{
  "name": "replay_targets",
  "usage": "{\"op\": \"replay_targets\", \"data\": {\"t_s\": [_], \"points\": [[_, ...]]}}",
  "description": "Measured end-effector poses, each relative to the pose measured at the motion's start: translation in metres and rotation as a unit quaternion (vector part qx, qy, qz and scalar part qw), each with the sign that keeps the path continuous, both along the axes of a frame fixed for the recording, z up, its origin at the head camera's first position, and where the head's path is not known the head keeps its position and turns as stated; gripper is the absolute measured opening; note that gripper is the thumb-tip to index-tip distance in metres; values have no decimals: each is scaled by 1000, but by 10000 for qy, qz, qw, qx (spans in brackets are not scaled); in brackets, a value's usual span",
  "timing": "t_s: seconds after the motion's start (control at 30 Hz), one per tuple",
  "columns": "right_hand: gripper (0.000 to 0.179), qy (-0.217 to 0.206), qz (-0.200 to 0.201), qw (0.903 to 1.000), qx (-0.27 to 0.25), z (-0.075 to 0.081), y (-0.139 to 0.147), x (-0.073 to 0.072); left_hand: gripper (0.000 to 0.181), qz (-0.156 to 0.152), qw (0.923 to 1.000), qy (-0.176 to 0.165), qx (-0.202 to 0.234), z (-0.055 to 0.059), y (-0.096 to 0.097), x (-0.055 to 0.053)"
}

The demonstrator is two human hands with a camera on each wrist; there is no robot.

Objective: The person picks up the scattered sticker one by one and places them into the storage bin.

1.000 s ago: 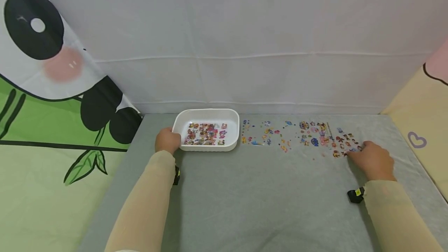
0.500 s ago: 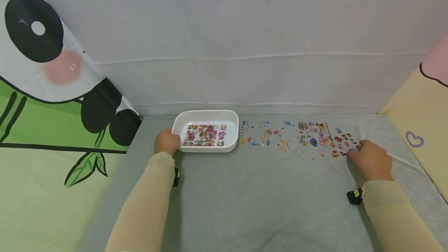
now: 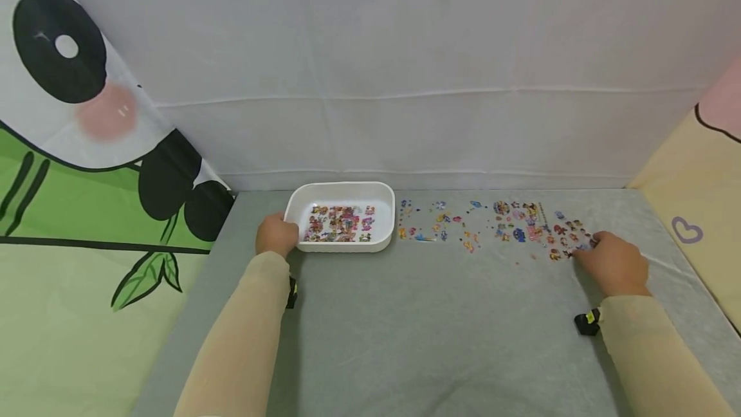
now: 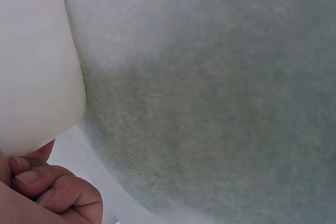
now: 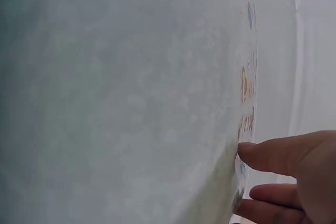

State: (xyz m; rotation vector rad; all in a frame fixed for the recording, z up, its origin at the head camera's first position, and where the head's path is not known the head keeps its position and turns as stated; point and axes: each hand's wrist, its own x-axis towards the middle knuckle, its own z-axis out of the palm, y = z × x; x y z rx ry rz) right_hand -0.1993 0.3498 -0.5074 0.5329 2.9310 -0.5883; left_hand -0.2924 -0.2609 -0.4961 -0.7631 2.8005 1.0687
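In the head view, my left hand (image 3: 277, 235) holds the left end of a white plastic tray (image 3: 386, 237). The left wrist view shows its curled fingers (image 4: 58, 184) against the tray's lower edge. Small colourful sticker-like pieces (image 3: 338, 222) lie inside the tray. My right hand (image 3: 616, 266) rests at the right end of many tiny flat colourful pieces (image 3: 519, 235) spread on the cloth. In the right wrist view its thumb (image 5: 268, 156) and fingertips touch down among them, a gap between, with a bluish piece (image 5: 242, 168) there. Whether anything is pinched is not visible.
A grey cloth (image 3: 434, 327) covers the table. Behind it hangs a white sheet (image 3: 405, 82). Printed cartoon fabric (image 3: 64, 295) borders the left side, and yellow fabric (image 3: 689, 192) the right. A small black device (image 3: 587, 324) sits at the right wrist.
The head view has shifted slightly. Both hands, the tray and the small pieces stay where they were.
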Motion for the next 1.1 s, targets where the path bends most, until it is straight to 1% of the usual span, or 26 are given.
{"op": "replay_targets", "data": {"t_s": [0.2, 0.33, 0.47, 0.57, 0.67, 0.8, 0.87, 1.0, 1.1], "points": [[58, 183, 14, 9998, -60, -4, 2, -1, 46, -2, 10000, -28, 64, 2, 2, 1], [58, 362, 46, 9991, -216, -6, 2, -3, 46, 19, 10000, -27, 46, 2, 1, 2], [60, 552, 192, 9969, -527, -9, 5, -6, 45, 14, 10000, -17, -2, 2, 1, 3], [63, 586, 345, 9946, -786, -12, 12, -10, 45, 1, 10000, 21, -32, 2, 2, 3], [65, 399, 466, 9927, -1039, -14, 22, -16, 46, -18, 10000, 58, -61, 2, 1, 2], [68, -108, 498, 9892, -1376, -13, 33, -25, 46, -15, 10000, 41, -71, 0, 0, 1], [68, -283, 507, 9872, -1487, -11, 35, -28, 46, -2, 10000, 37, -57, 0, 0, 1], [61, -341, 544, 9858, -1550, -8, 36, -31, 45, 0, 10000, 44, -61, -1, -1, 1], [57, -342, 495, 9856, -1579, -7, 36, -32, 45, 15, 10000, 17, -36, -1, 0, 1]]}}
